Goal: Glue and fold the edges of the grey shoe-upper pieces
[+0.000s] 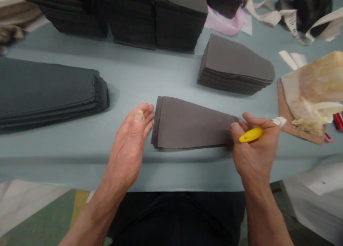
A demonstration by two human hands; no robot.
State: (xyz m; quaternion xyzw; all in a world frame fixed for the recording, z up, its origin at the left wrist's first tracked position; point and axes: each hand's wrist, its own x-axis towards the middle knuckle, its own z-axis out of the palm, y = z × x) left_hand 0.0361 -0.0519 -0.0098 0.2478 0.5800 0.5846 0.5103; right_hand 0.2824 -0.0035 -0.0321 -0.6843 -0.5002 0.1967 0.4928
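A small stack of tapered dark grey-brown sheets (193, 124) lies flat in front of me, with its wide end to the left and several edges slightly fanned there. Beside that wide end is my left hand (131, 138), fingers stretched out and thumb up, holding nothing; whether its fingertips touch the edges is hard to tell. My right hand (254, 142) has a brush with a yellow handle (251, 135) tucked in its grip, the whitish head sticking out to the right. The right thumb and fingers are also at the stack's narrow end, partly covering it.
Behind stands a thicker stack of similar pieces (238, 62). Large black stacks (177, 24) line the back, and a dark pile (48, 92) lies left. At right are a stained container (313, 78) on a brown board (305, 133) and white strips (292, 58).
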